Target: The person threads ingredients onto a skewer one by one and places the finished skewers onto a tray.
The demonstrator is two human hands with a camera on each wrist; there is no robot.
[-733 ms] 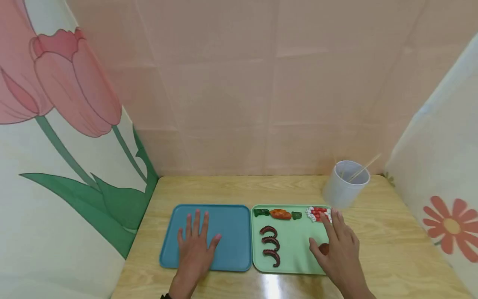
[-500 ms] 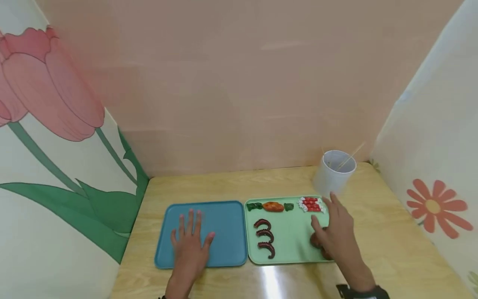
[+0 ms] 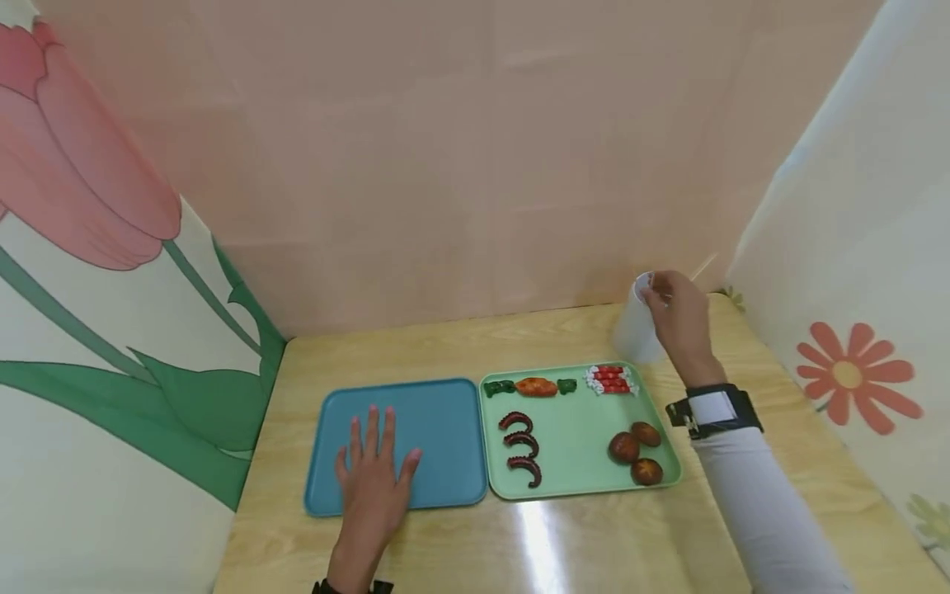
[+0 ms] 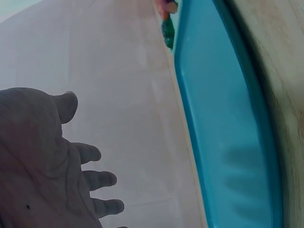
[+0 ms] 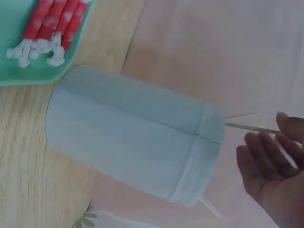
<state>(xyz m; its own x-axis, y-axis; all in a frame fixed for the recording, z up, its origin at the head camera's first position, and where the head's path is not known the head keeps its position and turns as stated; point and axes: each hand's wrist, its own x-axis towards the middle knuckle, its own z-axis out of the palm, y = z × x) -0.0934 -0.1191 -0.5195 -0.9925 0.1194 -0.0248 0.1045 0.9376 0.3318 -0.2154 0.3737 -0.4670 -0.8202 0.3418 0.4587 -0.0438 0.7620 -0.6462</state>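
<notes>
My left hand (image 3: 371, 491) is spread over the blue tray (image 3: 445, 445); in the left wrist view its palm (image 4: 38, 156) is raised off the tray (image 4: 223, 95), with finger shadows on the surface. At the mouth of the white cup (image 3: 635, 332) is my right hand (image 3: 683, 323). The right wrist view shows that hand (image 5: 278, 175) pinching the end of a thin wooden stick (image 5: 251, 127) between thumb and finger, while the stick's lower part is hidden inside the cup (image 5: 133, 133). Another stick (image 3: 703, 266) leans out of the cup.
A green tray (image 3: 571, 454) adjoins the blue one. It holds three curved dark red pieces (image 3: 523, 444), three brown round pieces (image 3: 623, 447), red-and-white pieces (image 3: 612, 379) and an orange piece (image 3: 536, 387) between green ones. A fabric wall (image 3: 416, 206) stands behind the table.
My right hand has moved from above the green tray, up and away, to the cup, and its fingers have closed on a stick. The brown pieces are uncovered. My left hand remains over the blue tray.
</notes>
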